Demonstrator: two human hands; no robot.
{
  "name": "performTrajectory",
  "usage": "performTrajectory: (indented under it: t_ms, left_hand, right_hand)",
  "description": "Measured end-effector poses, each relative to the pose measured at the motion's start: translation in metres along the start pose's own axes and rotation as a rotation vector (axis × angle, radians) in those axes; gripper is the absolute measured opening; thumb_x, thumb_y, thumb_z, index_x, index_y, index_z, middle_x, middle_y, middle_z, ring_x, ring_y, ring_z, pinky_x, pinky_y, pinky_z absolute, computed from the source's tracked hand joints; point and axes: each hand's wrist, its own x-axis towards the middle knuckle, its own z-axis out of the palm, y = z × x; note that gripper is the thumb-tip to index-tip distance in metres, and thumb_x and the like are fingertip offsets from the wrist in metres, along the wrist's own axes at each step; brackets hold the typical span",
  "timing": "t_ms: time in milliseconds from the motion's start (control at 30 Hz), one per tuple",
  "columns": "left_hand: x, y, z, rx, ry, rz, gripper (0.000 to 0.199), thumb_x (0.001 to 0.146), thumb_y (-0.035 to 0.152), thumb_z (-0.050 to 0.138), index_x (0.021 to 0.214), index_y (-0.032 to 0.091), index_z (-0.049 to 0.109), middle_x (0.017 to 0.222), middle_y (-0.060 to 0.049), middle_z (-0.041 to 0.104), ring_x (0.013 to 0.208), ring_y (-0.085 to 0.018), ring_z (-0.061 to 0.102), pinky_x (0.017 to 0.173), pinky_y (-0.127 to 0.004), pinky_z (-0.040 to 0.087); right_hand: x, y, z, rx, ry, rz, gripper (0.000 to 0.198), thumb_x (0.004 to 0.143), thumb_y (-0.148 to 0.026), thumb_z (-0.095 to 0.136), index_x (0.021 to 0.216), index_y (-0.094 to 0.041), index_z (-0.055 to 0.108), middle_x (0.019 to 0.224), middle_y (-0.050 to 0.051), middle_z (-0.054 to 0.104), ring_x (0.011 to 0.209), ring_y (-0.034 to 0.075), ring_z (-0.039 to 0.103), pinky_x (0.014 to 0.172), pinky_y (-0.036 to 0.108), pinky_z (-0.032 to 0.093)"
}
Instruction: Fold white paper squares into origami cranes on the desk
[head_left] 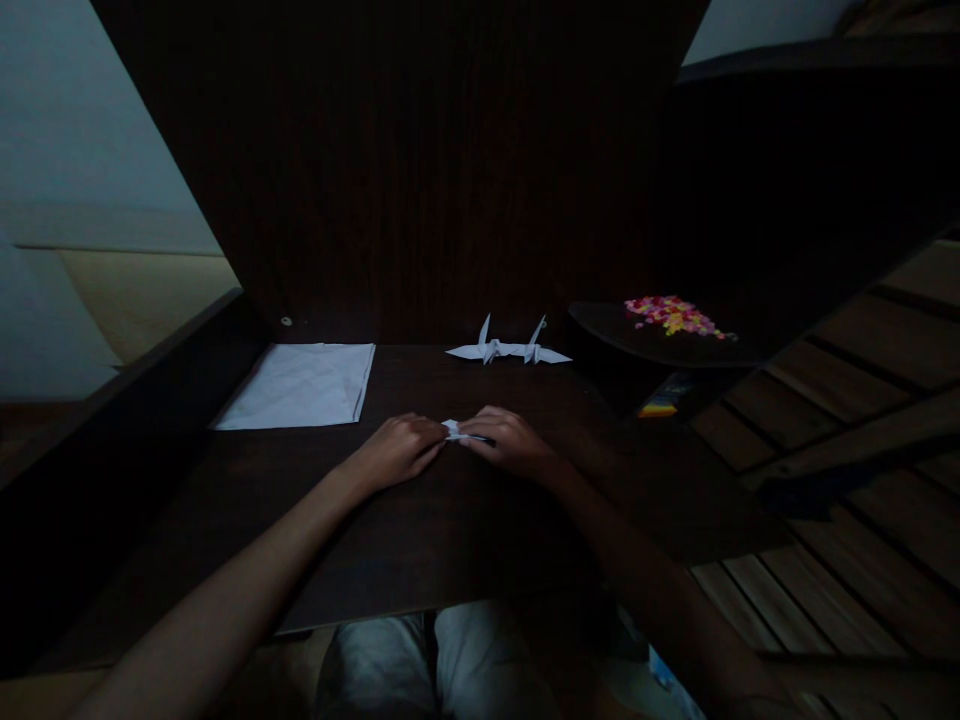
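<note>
A small piece of folded white paper [453, 429] is pinched between my two hands, low over the dark desk. My left hand [405, 447] has its fingers closed on the paper's left end. From the other side my right hand [514, 442] grips it, with the fingers curled over most of it. A thin dark shape shows by the right fingertips; I cannot make out what it is. Behind the hands, two white origami cranes [491, 349] stand side by side against the back panel, with pointed necks raised and wings spread.
White paper sheets [300, 385] lie stacked at the back left of the desk [420, 540]. On a rounded shelf [600, 322] at the right sits a pile of small pink, red and yellow pieces [675, 315]. A raised dark side board [127, 385] borders the left.
</note>
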Motion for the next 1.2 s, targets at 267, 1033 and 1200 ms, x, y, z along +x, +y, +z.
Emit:
performTrajectory:
  t_ms: [267,1033,1200]
  left_hand:
    - [0.002,0.003,-0.005,-0.166,0.068,-0.176,0.03,0.093,0.03,0.043,0.104,0.016,0.068,0.097,-0.007,0.073,0.084,-0.019,0.067,0.079,-0.028,0.047]
    - [0.012,0.011,-0.005,-1.185,0.228,-0.723,0.038,0.066,0.044,0.074,0.089,0.014,0.069,0.076,-0.003,0.071,0.068,-0.017,0.063,0.063,-0.025,0.045]
    - [0.012,0.018,-0.004,-1.147,0.16,-0.662,0.031,0.072,0.043,0.069,0.081,0.014,0.07,0.072,-0.001,0.068,0.066,-0.015,0.06,0.06,-0.024,0.043]
  right_hand:
    - [0.001,-0.005,-0.006,-0.049,0.258,0.044,0.027,0.087,-0.033,0.059,0.109,-0.019,0.068,0.103,0.009,0.071,0.098,0.022,0.059,0.086,0.04,0.042]
    - [0.01,-0.009,0.009,0.792,0.31,0.503,0.032,0.074,-0.044,0.067,0.089,-0.016,0.068,0.087,0.005,0.069,0.077,0.019,0.063,0.067,0.029,0.05]
    - [0.009,-0.013,0.004,0.935,0.221,0.527,0.033,0.072,-0.044,0.068,0.088,-0.015,0.07,0.078,0.003,0.069,0.066,0.016,0.061,0.06,0.028,0.05]
